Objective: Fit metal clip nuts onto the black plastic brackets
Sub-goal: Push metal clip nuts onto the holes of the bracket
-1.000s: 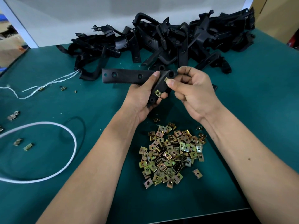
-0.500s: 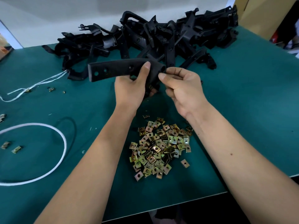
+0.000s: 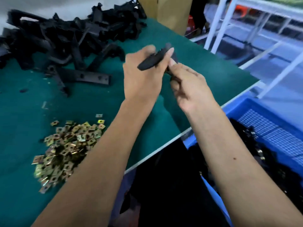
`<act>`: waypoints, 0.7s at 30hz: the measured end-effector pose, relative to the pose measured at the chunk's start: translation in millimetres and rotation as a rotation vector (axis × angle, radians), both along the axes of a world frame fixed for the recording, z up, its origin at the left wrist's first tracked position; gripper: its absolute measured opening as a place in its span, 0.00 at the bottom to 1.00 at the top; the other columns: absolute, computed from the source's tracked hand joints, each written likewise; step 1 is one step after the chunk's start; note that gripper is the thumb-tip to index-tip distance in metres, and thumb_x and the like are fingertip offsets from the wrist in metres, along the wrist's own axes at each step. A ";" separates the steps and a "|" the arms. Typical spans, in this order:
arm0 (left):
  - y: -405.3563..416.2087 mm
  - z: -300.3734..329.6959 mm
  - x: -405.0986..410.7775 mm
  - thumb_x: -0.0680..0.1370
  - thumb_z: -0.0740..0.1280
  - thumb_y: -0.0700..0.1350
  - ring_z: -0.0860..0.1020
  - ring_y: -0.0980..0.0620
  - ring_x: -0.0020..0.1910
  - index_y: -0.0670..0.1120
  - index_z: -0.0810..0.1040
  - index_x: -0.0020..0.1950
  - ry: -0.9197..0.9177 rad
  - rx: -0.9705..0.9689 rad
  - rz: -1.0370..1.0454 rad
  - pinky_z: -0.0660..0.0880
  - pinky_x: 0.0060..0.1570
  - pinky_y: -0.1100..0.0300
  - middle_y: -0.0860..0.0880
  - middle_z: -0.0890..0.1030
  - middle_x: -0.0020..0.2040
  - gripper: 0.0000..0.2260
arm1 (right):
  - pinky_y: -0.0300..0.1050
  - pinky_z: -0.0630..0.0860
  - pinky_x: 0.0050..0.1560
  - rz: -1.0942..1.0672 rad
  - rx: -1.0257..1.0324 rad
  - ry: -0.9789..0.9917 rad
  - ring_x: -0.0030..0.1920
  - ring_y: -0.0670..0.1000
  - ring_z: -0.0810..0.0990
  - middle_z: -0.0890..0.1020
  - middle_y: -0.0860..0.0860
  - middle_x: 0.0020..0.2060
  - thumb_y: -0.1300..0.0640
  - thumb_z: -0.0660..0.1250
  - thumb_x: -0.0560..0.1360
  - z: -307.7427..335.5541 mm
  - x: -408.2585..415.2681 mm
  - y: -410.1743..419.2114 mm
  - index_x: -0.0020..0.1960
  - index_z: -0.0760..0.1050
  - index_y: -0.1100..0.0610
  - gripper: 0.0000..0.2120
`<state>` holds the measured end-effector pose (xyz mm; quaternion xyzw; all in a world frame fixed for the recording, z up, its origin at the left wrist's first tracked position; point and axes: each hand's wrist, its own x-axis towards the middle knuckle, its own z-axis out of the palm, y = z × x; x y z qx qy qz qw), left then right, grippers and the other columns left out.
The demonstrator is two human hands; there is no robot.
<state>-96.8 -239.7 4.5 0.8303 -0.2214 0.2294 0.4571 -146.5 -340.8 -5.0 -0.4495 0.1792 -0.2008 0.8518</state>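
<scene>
Head view: a black plastic bracket (image 3: 153, 60) is held above the desk (image 3: 205, 66) between both hands. The left hand (image 3: 141, 76) is curled round its middle; the right hand (image 3: 188, 89) pinches its near end. Whether a clip nut is seated cannot be told through the blur. Transfer toward the blue crate (image 3: 270, 128) is judged next, with the clip nuts (image 3: 65, 145) left heaped on the desk.
</scene>
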 end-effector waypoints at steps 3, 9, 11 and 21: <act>-58.7 -5.7 -30.0 0.83 0.61 0.60 0.65 0.52 0.35 0.55 0.69 0.34 0.038 0.042 -0.121 0.60 0.42 0.75 0.54 0.71 0.32 0.18 | 0.34 0.55 0.21 -0.075 0.039 -0.026 0.25 0.41 0.60 0.66 0.47 0.35 0.64 0.69 0.79 -13.4 -38.2 -56.6 0.52 0.75 0.59 0.04; -160.2 -24.3 -106.6 0.80 0.68 0.59 0.81 0.37 0.44 0.46 0.81 0.49 0.131 0.162 -0.348 0.77 0.43 0.49 0.43 0.83 0.42 0.16 | 0.34 0.63 0.26 -0.227 0.182 -0.012 0.27 0.43 0.63 0.84 0.43 0.38 0.60 0.65 0.79 -55.1 -134.1 -133.2 0.41 0.87 0.52 0.14; -178.6 -45.8 -124.9 0.80 0.68 0.60 0.80 0.37 0.46 0.44 0.79 0.49 0.204 0.230 -0.419 0.76 0.46 0.49 0.42 0.83 0.44 0.18 | 0.31 0.66 0.26 -0.281 0.168 0.044 0.26 0.43 0.65 0.80 0.46 0.38 0.57 0.68 0.76 -78.0 -163.5 -150.6 0.46 0.83 0.53 0.05; -171.7 -206.6 -202.2 0.76 0.73 0.52 0.79 0.45 0.62 0.45 0.66 0.72 1.370 0.463 -0.608 0.77 0.61 0.54 0.45 0.75 0.66 0.29 | 0.45 0.75 0.36 -0.556 -0.027 1.163 0.32 0.53 0.78 0.83 0.57 0.41 0.55 0.80 0.71 -248.6 -277.2 -163.6 0.46 0.82 0.64 0.14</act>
